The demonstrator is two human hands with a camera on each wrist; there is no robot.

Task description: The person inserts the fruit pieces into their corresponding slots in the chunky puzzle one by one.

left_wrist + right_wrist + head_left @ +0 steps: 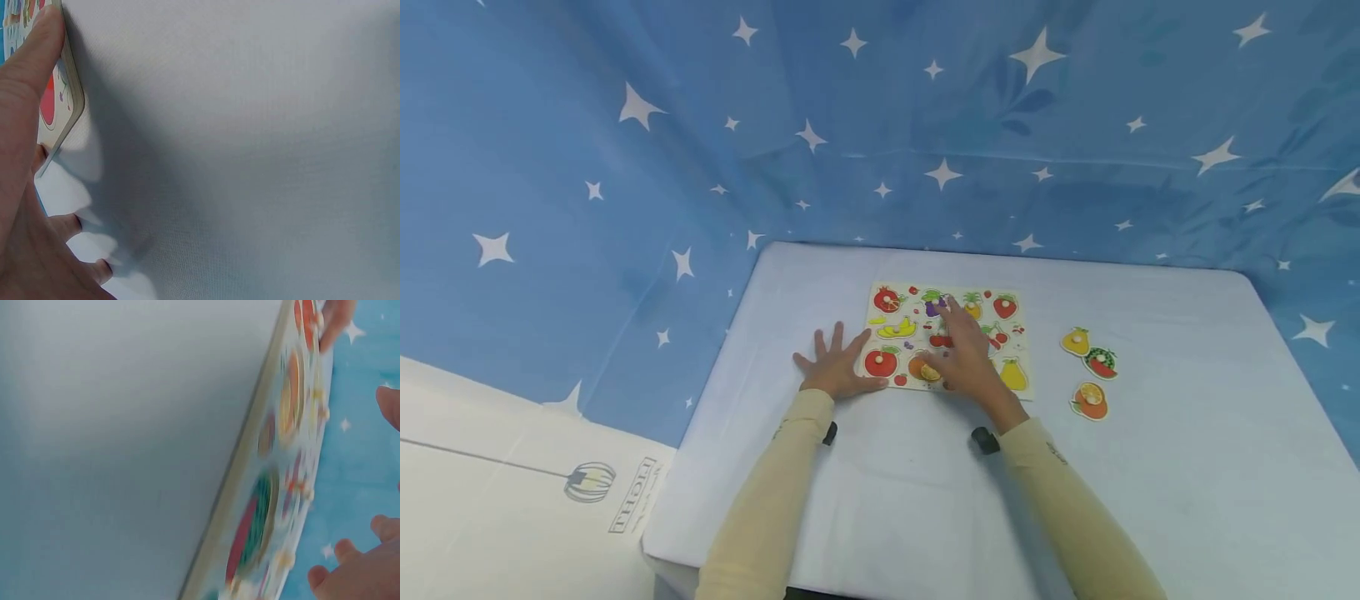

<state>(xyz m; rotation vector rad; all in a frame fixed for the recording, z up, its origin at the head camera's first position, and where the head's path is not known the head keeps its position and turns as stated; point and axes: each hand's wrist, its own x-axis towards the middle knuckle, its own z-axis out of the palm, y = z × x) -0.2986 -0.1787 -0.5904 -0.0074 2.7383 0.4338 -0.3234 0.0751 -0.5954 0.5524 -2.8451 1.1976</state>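
A fruit knob-puzzle board [1024,354] lies flat on the table. My left hand [837,367] is spread at its left end, with fingers apart; the thumb rests on the board's front left corner, beside the red apple [881,362]. Over the middle of the board hovers my right hand [966,354], fingers extended and apart, holding no piece. Its fingertips are near the grapes [931,300] and the pineapple [973,308]. The right wrist view shows a watermelon picture [251,528] on the board below that hand. Part of the board is hidden by the right hand.
Right of the board lie three loose knobbed pieces: a yellow pear [1075,341], a watermelon [1101,363] touching it, and an orange [1090,402]. A white cloth covers the table [1210,433]. Blue star-patterned curtain [880,108] hangs behind and at the left.
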